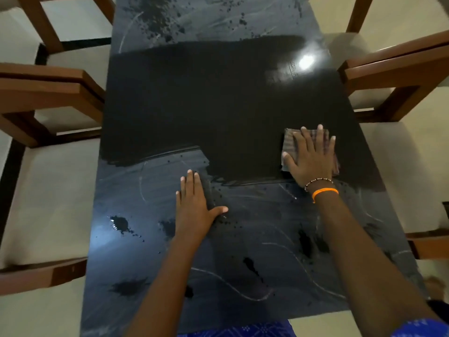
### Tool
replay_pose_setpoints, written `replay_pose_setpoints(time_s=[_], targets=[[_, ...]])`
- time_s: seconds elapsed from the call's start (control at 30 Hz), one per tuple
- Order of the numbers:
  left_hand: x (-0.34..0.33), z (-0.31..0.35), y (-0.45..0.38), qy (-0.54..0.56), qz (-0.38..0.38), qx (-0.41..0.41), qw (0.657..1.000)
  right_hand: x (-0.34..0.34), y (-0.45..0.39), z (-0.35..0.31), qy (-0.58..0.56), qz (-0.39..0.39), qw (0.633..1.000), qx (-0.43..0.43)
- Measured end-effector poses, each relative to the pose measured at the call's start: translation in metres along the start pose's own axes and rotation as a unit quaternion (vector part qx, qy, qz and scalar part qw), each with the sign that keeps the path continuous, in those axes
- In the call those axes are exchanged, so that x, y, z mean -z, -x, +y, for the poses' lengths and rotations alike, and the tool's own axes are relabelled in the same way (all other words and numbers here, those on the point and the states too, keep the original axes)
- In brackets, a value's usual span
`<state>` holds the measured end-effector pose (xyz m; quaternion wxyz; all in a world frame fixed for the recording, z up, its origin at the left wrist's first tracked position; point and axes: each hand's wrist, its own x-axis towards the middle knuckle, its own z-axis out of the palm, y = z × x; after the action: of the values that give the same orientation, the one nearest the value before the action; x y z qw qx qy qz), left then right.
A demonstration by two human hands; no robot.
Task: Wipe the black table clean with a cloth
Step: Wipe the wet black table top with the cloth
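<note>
Right hand, fingers spread flat, presses a checked cloth onto the black desk at centre right to wipe, while the left hand lies open and empty, bracing

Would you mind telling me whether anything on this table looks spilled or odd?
Yes: dark wet blotches and droplets spot the dusty near end of the black table, beside the left hand, with more at the far end.

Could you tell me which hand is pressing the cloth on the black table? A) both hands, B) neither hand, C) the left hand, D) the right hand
D: the right hand lies flat on the cloth, while the left hand rests on the bare black table.
</note>
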<state>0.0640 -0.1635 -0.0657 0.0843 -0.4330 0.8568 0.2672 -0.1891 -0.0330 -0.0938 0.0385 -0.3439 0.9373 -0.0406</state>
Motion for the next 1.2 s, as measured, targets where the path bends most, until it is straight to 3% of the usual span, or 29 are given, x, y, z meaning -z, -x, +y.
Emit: replay_pose_setpoints(time_s=[0.17,0.47,0.57,0.67,0.77,0.97,1.1,1.2], targets=[[0.011,-0.024,0.007,0.017,0.041,-0.004,0.999,-0.007,0.001,-0.072,-0.048,-0.01,0.998,0.045],[0.048,-0.108,0.027,0.016,0.082,0.085,0.993,-0.037,0.036,-0.318,-0.09,-0.083,0.96,0.252],[0.055,-0.126,0.034,0.008,0.079,0.103,0.991,-0.041,0.042,-0.337,-0.066,-0.092,0.948,0.297],[0.057,-0.133,0.035,0.01,0.069,0.1,0.993,-0.036,0.036,-0.313,-0.058,-0.077,0.943,0.317],[0.059,-0.137,0.033,0.03,0.062,0.093,0.993,-0.03,0.028,-0.266,-0.056,-0.054,0.96,0.269],[0.062,-0.15,0.032,0.031,0.106,0.072,0.991,-0.025,0.026,-0.159,-0.061,-0.007,0.997,0.048],[0.063,-0.168,0.032,0.032,0.129,0.075,0.988,-0.028,0.032,-0.191,-0.062,0.007,0.998,-0.028],[0.064,-0.183,0.037,0.064,0.137,0.088,0.985,-0.031,0.041,-0.25,-0.066,-0.006,0.997,0.032]])
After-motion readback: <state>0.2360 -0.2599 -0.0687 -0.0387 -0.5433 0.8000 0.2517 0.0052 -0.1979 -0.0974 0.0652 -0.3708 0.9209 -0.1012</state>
